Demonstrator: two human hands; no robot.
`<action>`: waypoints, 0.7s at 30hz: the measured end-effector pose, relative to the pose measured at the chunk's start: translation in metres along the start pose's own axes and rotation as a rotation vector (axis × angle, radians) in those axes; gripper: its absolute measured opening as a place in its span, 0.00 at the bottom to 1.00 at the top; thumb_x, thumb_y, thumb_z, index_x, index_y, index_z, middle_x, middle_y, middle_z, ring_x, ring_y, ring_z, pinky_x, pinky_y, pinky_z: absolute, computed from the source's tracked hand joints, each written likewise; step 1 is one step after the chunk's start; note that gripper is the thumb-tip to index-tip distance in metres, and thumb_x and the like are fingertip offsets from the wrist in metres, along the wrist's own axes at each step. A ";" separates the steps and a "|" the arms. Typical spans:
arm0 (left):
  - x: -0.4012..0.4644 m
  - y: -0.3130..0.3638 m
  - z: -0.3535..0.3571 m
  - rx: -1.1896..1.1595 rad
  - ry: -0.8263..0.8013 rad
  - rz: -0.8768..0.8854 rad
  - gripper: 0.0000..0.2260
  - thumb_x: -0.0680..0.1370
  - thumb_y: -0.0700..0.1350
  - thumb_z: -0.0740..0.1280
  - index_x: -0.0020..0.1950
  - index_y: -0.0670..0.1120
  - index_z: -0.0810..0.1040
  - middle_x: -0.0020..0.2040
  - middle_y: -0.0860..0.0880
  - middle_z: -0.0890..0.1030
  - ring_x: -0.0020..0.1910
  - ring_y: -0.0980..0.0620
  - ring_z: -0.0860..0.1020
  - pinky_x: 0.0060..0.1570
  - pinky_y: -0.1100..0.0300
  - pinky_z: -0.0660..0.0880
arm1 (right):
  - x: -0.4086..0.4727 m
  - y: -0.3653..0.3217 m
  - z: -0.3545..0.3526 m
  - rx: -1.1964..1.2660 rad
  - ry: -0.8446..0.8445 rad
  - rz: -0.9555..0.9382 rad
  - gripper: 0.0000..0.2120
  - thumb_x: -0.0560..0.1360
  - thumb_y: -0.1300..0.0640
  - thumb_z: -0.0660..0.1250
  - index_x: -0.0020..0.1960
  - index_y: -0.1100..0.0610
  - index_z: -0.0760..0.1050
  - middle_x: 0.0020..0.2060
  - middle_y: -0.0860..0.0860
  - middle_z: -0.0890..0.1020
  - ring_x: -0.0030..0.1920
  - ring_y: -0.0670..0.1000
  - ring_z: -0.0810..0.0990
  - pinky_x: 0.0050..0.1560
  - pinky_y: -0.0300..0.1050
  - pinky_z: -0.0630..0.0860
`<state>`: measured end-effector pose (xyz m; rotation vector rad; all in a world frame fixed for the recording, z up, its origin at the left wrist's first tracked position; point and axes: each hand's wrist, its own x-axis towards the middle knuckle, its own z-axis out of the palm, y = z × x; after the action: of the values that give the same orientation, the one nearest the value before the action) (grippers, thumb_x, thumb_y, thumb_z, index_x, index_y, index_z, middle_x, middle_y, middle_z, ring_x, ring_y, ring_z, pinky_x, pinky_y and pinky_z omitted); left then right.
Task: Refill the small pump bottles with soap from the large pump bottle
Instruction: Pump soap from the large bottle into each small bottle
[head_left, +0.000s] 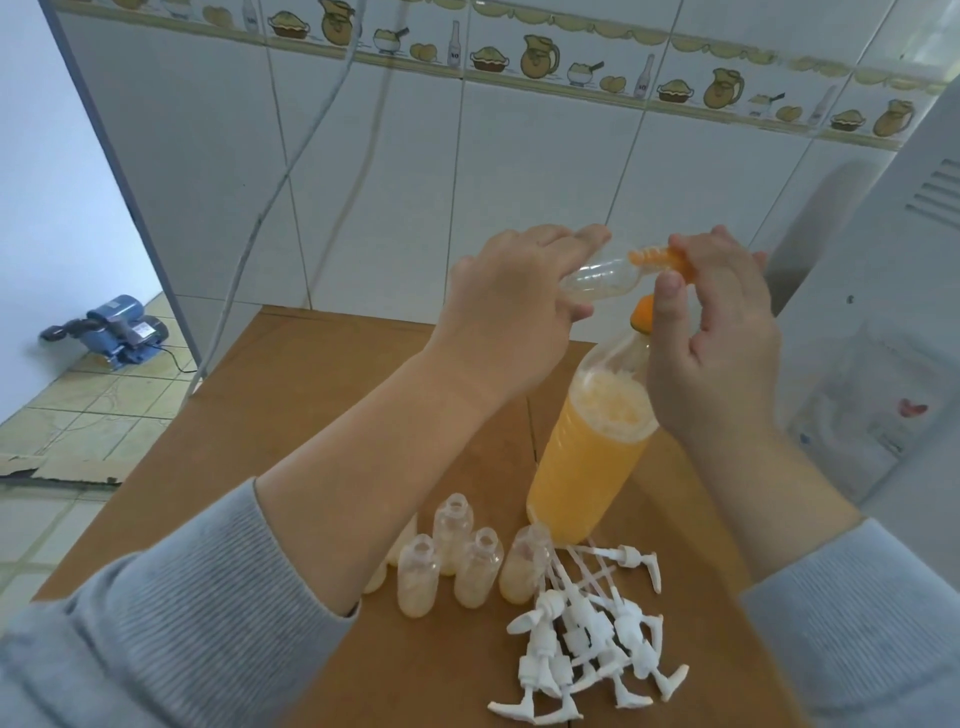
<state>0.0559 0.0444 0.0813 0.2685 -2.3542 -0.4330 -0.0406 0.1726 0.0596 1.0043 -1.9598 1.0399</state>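
The person wore a light grey, finely ribbed knit top; its left sleeve (171, 618) and right sleeve (852, 613) were pushed up, leaving forearms and both hands bare, without rings or watch.

Surface (291, 415): brown board w/ a seam running front to back, set vs. tiled wall.

On it:
- big bottle (592, 457), upright, orange liquid w/ foam on top, right of centre.
- small bottles (467, 566), clear, uncapped, upright, clustered just in front of big bottle; pale liquid in the bottoms; some hidden behind a sleeve.
- pumps (587, 639), white, w/ dip tubes, heaped loose at near edge, touching one another.
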 end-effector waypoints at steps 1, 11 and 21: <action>0.000 0.000 0.002 -0.005 -0.007 -0.003 0.24 0.75 0.44 0.69 0.71 0.53 0.69 0.61 0.53 0.78 0.59 0.48 0.73 0.58 0.45 0.71 | -0.003 0.001 0.003 -0.003 0.020 0.008 0.23 0.81 0.48 0.50 0.62 0.63 0.74 0.59 0.56 0.78 0.67 0.47 0.65 0.72 0.57 0.58; 0.003 0.002 -0.004 0.068 -0.048 0.019 0.24 0.76 0.46 0.68 0.71 0.54 0.68 0.61 0.55 0.77 0.60 0.49 0.73 0.58 0.46 0.71 | 0.002 0.003 -0.007 -0.078 -0.056 -0.032 0.26 0.80 0.46 0.48 0.63 0.63 0.74 0.59 0.57 0.78 0.70 0.55 0.67 0.74 0.51 0.50; -0.003 -0.002 0.004 -0.018 -0.092 -0.033 0.24 0.76 0.43 0.68 0.71 0.53 0.68 0.60 0.54 0.78 0.60 0.49 0.73 0.58 0.44 0.72 | -0.011 0.006 0.012 -0.008 0.060 0.011 0.21 0.81 0.51 0.51 0.60 0.62 0.75 0.56 0.57 0.79 0.63 0.55 0.74 0.71 0.59 0.59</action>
<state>0.0556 0.0444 0.0756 0.2850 -2.4378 -0.4913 -0.0434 0.1681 0.0433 0.9485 -1.9213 1.0557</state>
